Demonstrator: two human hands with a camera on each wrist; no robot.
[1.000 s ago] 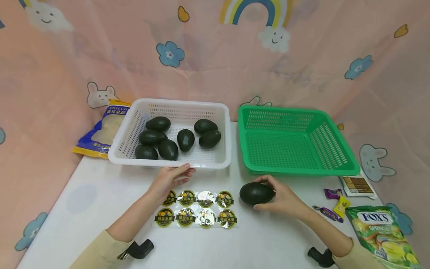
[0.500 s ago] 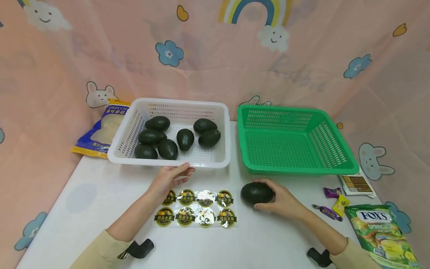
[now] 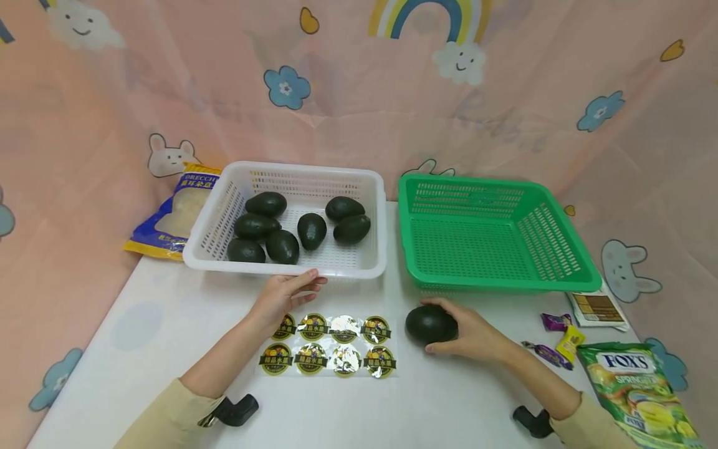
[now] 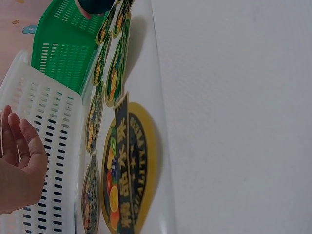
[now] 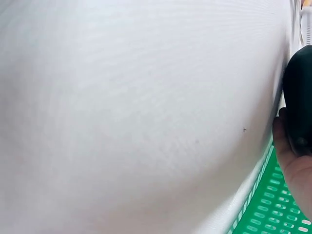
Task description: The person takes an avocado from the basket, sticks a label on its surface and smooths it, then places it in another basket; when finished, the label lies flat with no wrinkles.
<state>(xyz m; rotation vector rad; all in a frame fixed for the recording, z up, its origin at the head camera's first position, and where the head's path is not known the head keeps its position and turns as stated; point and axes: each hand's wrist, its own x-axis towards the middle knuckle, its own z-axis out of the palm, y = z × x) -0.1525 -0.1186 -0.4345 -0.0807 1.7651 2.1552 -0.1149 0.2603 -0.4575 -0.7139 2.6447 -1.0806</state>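
Observation:
My right hand (image 3: 468, 330) grips a dark green avocado (image 3: 430, 324), thumb in front and fingers behind, just before the green basket (image 3: 412, 274). In the right wrist view the avocado (image 5: 300, 92) shows only in part. My left hand (image 3: 283, 299) is at the front rim of the white basket (image 3: 359, 273), its thumb tip over the rim and its fingers loosely extended below. Whether it touches the rim I cannot tell. Several avocados (image 3: 311, 231) lie in the white basket. Between my forearms lies a clear sheet of round stickers (image 3: 311, 358), its upper left partly hidden by my left hand.
A blue and yellow bag (image 3: 174, 215) leans by the white basket's left side. On the right lie wrapped candies (image 3: 569, 342), a green Fox's bag (image 3: 639, 393) and a white and brown packet (image 3: 599, 308). A patterned pink cloth (image 3: 348, 137) hangs behind.
The avocado in my right hand has shifted slightly right and turned a little, so it looks rounder. My left hand stays at the white basket.

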